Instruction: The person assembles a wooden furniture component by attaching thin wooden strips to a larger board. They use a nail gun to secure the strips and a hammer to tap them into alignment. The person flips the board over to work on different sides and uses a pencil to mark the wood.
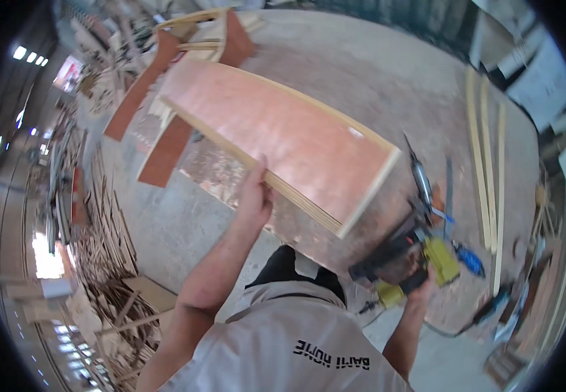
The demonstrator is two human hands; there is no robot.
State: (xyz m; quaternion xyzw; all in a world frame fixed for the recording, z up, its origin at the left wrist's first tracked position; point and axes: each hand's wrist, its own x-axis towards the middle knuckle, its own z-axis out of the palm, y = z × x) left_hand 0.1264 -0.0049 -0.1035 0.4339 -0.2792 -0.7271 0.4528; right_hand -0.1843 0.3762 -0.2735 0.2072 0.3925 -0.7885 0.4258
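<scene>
My left hand (255, 194) grips the near edge of a long wooden panel (283, 137). Its reddish plywood face is bordered by pale wooden strips, and it lies tilted over the work table (355, 49). In my right hand (423, 277) is a yellow-green and black nail gun (441, 259), held by its handle near the table's front edge. The gun's dark front part points left, below the panel's right corner; my right fingers are partly hidden by the gun.
A grey-handled pointed tool (420, 176) and a blue air tool (470, 260) lie right of the panel. Several long pale strips (482, 163) rest farther right. Reddish plywood pieces (165, 153) stand at the left, and scrap wood (103, 242) is heaped on the floor.
</scene>
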